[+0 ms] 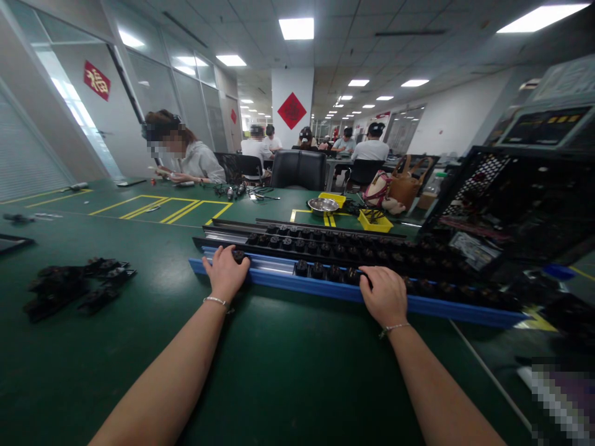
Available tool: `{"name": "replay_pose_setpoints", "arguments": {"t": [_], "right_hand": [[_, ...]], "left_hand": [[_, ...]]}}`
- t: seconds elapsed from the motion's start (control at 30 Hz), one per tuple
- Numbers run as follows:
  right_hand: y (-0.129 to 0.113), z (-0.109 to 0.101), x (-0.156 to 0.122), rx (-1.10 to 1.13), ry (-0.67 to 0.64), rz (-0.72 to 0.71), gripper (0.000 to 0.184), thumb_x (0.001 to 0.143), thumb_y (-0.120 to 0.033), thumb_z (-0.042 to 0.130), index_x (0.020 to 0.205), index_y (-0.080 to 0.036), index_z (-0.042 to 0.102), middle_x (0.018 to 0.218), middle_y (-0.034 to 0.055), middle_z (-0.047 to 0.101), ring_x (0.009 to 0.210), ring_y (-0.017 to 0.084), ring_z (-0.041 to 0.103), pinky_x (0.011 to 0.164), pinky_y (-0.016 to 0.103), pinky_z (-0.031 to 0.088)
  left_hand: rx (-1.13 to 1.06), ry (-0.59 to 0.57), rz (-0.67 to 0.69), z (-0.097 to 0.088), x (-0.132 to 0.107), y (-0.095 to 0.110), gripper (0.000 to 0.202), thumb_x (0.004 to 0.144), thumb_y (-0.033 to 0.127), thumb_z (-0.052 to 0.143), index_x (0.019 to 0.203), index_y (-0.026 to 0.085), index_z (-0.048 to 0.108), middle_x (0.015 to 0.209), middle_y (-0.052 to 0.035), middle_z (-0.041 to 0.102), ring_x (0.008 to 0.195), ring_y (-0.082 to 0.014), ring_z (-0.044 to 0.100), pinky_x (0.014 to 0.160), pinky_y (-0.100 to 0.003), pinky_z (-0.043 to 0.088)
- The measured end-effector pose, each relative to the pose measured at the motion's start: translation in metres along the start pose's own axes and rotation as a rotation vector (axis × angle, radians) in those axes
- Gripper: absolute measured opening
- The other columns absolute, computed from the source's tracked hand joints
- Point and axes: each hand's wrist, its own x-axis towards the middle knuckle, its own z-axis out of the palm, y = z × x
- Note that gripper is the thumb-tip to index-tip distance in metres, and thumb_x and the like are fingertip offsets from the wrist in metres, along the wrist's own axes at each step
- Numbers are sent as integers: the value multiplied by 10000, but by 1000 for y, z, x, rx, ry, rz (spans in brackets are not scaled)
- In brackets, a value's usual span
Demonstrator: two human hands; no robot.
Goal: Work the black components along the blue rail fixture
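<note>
A long blue rail [446, 307] lies across the green table [288, 365], holding a row of small black parts [325, 271]. My left hand [226, 272] rests on the rail's left end, fingers curled over a black part [238, 254]. Further right, my right hand [385, 295] lies on the rail with its fingers curled on another black part at the row. Behind it lie two more rails [297, 238] filled with black parts.
A pile of loose black parts [74, 286] lies at the left. A metal bowl [323, 205] and yellow trays [374, 220] stand behind the rails. A black crate [515, 204] stands at the right. A person [183, 155] sits at the far left of the table.
</note>
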Motion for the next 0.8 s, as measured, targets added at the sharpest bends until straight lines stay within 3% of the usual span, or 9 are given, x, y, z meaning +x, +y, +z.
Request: {"name": "replay_pose_setpoints", "arguments": {"t": [0.13, 0.33, 0.8], "right_hand": [[1, 0, 0, 13, 0, -7, 270, 846, -274, 437, 990, -192, 650, 985, 56, 678, 985, 210, 543, 900, 366, 359], [1, 0, 0, 27, 5, -9, 270, 836, -266, 440, 989, -199, 652, 981, 59, 677, 981, 217, 545, 897, 376, 364], [1, 0, 0, 9, -2, -5, 274, 845, -280, 426, 982, -198, 649, 977, 51, 677, 981, 209, 535, 897, 357, 349]], "left_hand": [[-7, -45, -10, -1, 0, 1, 337, 784, 372, 469, 1048, 216, 609, 1241, -72, 588, 1285, -286, 364, 1094, -584, 49], [-27, -46, -34, -3, 1, 1, 344, 801, 330, 445, 1075, 207, 610, 1222, -85, 601, 1248, -270, 416, 1096, -575, 47], [-35, 44, -108, -3, 8, -14, 305, 792, 348, 462, 1012, 231, 638, 1262, -62, 571, 1264, -300, 371, 1065, -621, 111]]}}
